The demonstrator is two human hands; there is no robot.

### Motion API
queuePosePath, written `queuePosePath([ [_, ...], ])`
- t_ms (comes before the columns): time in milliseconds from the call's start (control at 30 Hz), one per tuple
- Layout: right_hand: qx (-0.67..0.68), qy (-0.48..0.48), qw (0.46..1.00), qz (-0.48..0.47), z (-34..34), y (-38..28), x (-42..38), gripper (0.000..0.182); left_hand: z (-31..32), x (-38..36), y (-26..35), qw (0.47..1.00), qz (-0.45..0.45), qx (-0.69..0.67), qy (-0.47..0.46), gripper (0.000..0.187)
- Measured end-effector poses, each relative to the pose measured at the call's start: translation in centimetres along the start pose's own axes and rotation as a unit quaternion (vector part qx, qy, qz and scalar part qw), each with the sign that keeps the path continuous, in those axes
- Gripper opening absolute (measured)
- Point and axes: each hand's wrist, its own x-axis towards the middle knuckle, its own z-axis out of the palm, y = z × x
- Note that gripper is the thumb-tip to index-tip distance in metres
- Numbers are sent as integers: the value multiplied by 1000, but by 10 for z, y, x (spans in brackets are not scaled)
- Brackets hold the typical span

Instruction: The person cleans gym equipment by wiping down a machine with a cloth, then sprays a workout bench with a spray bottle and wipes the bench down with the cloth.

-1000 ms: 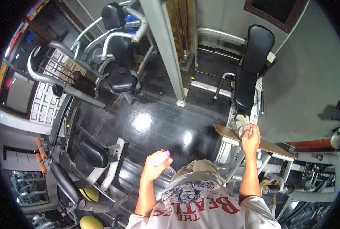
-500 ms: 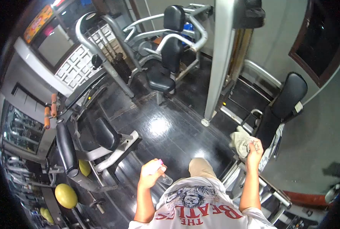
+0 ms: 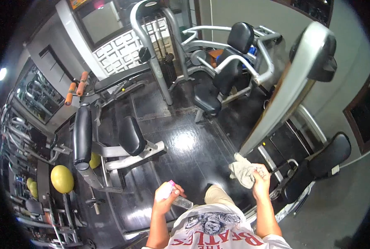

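My left hand [image 3: 163, 202] is closed around a spray bottle [image 3: 182, 202] with a clear body and a pink and white top. The bottle lies tilted in front of my shirt, its clear end pointing right. In my right hand [image 3: 261, 184] a crumpled beige cloth [image 3: 243, 172] is pinched, hanging over the floor to the left of the fingers. Both hands are raised in front of my body and apart from each other. Neither the bottle nor the cloth touches any machine.
A machine with a black padded seat [image 3: 131, 136] stands left of my hands. Ahead is another padded machine seat [image 3: 207, 99]. A tall grey machine post [image 3: 282, 93] and a black bench pad [image 3: 330, 155] are on the right. A yellow ball [image 3: 62, 179] sits at left; black flooring [image 3: 172, 166] lies between.
My view has swung left, so the machines appear farther right. My right hand and the cloth sit closer to my left hand. Both hands keep their hold.
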Motion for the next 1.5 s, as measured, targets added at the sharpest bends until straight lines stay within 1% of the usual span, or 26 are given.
queuePosePath([
  [33,-2,-7,1000,4,4,0,7,21,-2,4,0,1000,-9,13,14,11],
  [167,-11,-20,1000,18,22,1,38,22,-13,29,-12,999,-25,-9,33,13],
  [267,-5,-16,1000,20,32,7,69,23,-17,61,-13,998,-51,-15,35,13],
  [300,3,-13,1000,26,36,6,79,23,-15,73,-10,996,-73,-15,54,14],
  [400,21,-10,999,39,48,2,116,24,-13,117,0,998,-50,-31,26,14],
  [467,42,-9,998,53,58,0,143,25,-13,147,14,998,-49,-13,24,15],
  [500,48,-3,996,71,68,-4,156,26,-14,160,21,999,-46,-4,25,15],
  [600,172,-38,976,128,109,-19,199,28,-27,190,29,999,-17,-5,50,15],
  [633,193,-62,966,163,120,-16,215,37,-35,196,29,998,-14,0,68,15],
  [667,225,-54,942,243,120,0,235,44,-42,199,29,996,-14,3,86,15],
  [733,241,-124,922,278,151,3,263,45,-58,204,28,992,-19,10,122,15],
  [800,239,-138,914,297,200,0,280,45,-77,203,29,987,-28,23,158,14],
  [833,226,-171,908,309,208,17,293,47,-83,205,27,982,-4,-8,186,13],
  [867,216,-169,907,319,231,25,302,52,-92,207,23,976,-10,-11,218,13],
  [933,211,-249,871,367,274,23,315,54,-113,214,16,961,-25,-19,273,13],
  [967,214,-260,861,381,293,33,323,56,-124,223,13,961,-13,-23,276,13],
  [1000,240,-261,842,406,310,82,351,58,-150,247,11,960,1,-27,278,14],
  [1067,233,-260,840,415,347,92,358,57,-177,268,12,960,16,-33,276,14],
  [1167,152,-306,846,410,402,96,368,69,-217,319,35,963,27,-40,265,14],
  [1200,142,-294,851,411,414,107,376,68,-232,337,44,964,35,-40,260,14],
  [1267,185,-306,836,417,443,121,394,64,-263,373,59,969,28,-37,244,13],
  [1367,195,-269,836,436,505,103,413,59,-305,424,81,976,33,4,215,14],
  [1500,210,-269,843,416,556,121,459,53,-348,488,99,978,18,13,207,16],
])
